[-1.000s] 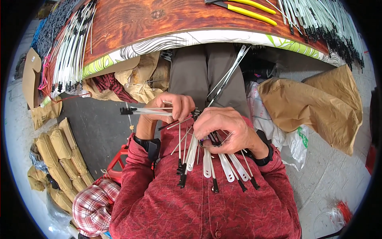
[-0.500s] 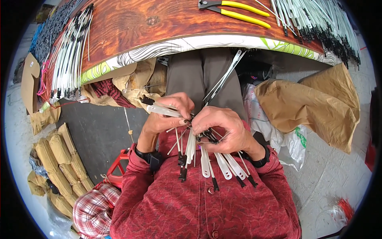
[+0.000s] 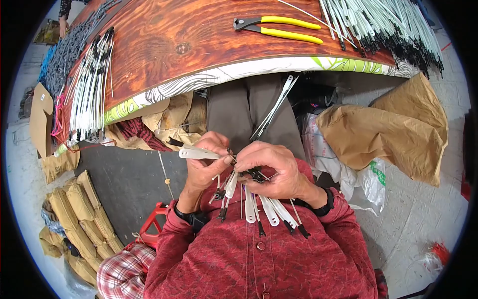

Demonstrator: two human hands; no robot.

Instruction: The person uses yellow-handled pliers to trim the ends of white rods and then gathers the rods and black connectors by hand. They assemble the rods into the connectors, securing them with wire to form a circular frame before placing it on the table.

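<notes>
The left hand (image 3: pixel 206 169) and right hand (image 3: pixel 279 168) both pinch white and black sticks (image 3: pixel 249 207), close together.

1. Over the torso, a dark red top (image 3: pixel 209 259), mottled with fine, darker lines.
2. Small, round, reddish buttons (image 3: pixel 261 246) down its front.
3. Long sleeves (image 3: pixel 173 249) of the same red cloth.
4. A black band (image 3: pixel 326 201) around the right wrist; a bulkier black wristband (image 3: pixel 198 220) around the left.
5. Plain grey-brown trousers (image 3: pixel 226 114).
6. Left hand (image 3: pixel 206 158) and right hand (image 3: pixel 271 167) bare.
</notes>
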